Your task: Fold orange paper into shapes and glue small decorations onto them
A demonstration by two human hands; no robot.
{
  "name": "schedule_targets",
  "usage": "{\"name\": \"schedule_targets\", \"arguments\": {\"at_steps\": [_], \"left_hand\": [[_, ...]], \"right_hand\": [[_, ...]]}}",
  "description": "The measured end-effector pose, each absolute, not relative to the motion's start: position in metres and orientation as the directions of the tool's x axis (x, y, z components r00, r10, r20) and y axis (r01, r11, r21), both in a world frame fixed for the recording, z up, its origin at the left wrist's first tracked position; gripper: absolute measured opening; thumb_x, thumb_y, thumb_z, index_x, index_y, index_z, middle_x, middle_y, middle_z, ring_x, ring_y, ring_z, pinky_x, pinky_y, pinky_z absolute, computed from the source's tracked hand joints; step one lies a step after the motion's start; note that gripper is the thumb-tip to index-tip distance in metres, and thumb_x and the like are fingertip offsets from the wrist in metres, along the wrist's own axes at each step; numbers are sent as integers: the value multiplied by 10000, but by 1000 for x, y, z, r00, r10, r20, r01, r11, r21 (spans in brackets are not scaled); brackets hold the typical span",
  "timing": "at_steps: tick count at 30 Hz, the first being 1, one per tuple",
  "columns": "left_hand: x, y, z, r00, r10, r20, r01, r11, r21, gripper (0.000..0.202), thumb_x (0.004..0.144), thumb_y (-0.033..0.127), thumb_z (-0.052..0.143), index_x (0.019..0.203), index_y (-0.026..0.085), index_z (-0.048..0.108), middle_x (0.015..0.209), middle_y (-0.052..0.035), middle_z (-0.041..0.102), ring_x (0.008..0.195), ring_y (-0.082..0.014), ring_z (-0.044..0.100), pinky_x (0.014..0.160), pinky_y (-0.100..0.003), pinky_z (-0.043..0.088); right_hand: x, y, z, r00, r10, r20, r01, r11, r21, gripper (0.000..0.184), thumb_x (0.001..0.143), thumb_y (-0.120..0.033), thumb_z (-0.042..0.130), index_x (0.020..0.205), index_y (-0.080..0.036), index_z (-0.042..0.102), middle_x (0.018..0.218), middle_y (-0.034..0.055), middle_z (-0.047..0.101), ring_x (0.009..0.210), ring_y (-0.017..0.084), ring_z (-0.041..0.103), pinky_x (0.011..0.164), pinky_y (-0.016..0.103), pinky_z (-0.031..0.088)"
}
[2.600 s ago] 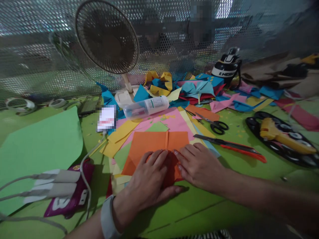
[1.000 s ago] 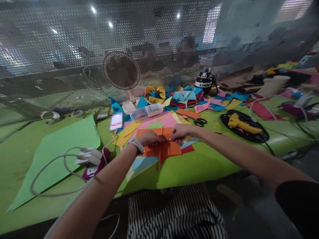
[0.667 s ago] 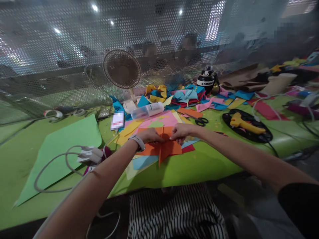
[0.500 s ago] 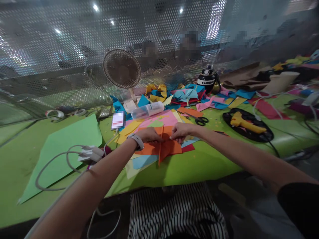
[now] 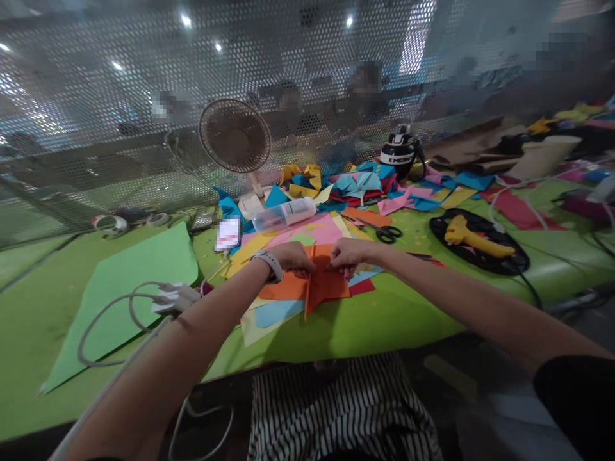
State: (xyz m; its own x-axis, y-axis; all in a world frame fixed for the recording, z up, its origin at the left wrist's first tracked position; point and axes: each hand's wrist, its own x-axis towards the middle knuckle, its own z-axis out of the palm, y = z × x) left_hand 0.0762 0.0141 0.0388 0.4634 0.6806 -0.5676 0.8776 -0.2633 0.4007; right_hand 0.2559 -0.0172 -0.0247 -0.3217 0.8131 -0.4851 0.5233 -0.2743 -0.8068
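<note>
In the head view, a sheet of orange paper (image 5: 331, 289) lies in front of me with a crease standing up along its middle. My left hand (image 5: 295, 258) is closed in a pinch at the left of this raised fold, on the orange paper. Closed as well, my right hand (image 5: 348, 255) pinches at the paper just right of the fold. The exact grip of the fingertips is partly hidden. Beneath the orange paper are a light blue sheet (image 5: 278, 314), a pale yellow sheet (image 5: 257, 333) and a red piece (image 5: 362, 286).
Behind my hands lie a clear plastic bottle (image 5: 298, 209), a fan (image 5: 235, 136) and folded coloured papers (image 5: 358, 182). To the right are scissors (image 5: 388, 234) and a yellow glue gun (image 5: 475, 238) on a black tray (image 5: 516, 262). At left, a green sheet (image 5: 144, 269) and cabled plugs (image 5: 175, 298).
My left hand has shifted slightly and its fingers curl more. The gap between the two hands is a little different; the orange paper stays in place.
</note>
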Motion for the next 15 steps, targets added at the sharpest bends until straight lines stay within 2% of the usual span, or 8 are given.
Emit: {"name": "schedule_targets", "arguments": {"at_steps": [5,8,10,13,15], "left_hand": [[75,16,32,491,692,-530,862,-294,414,176,576,287,649,478,143,622,439,-6,558,394,-89,396,381,-214,237],[74,12,32,502,731,-462,843,-295,450,272,654,382,610,529,141,613,491,-25,589,429,-106,463,403,-212,293],[69,7,31,496,781,-380,833,-304,463,327,723,435,549,603,139,618,550,-42,616,485,-127,524,446,-219,349],[58,-7,28,480,851,-215,824,-353,443,305,761,428,528,767,140,628,713,-71,664,637,-174,595,542,-246,404],[48,-21,23,515,856,-51,799,-458,391,295,772,425,535,858,160,630,817,-71,677,720,-196,613,599,-264,425]], "right_hand": [[255,-17,-25,-320,812,-487,524,-277,-806,278,658,-313,769,585,-150,556,454,-22,617,398,112,609,402,169,481],[255,-17,-24,-316,811,-493,527,-282,-802,264,680,-295,757,593,-149,555,458,-10,626,418,122,623,423,175,491],[255,-18,-23,-313,812,-493,529,-283,-800,277,678,-298,762,586,-147,549,451,-1,625,425,132,628,419,178,488],[254,-20,-22,-307,819,-484,521,-281,-806,293,686,-305,759,579,-144,539,446,1,620,416,131,622,402,178,478],[254,-22,-21,-303,826,-475,511,-279,-813,290,698,-310,751,590,-145,539,448,-2,620,412,127,618,401,177,476]]}}
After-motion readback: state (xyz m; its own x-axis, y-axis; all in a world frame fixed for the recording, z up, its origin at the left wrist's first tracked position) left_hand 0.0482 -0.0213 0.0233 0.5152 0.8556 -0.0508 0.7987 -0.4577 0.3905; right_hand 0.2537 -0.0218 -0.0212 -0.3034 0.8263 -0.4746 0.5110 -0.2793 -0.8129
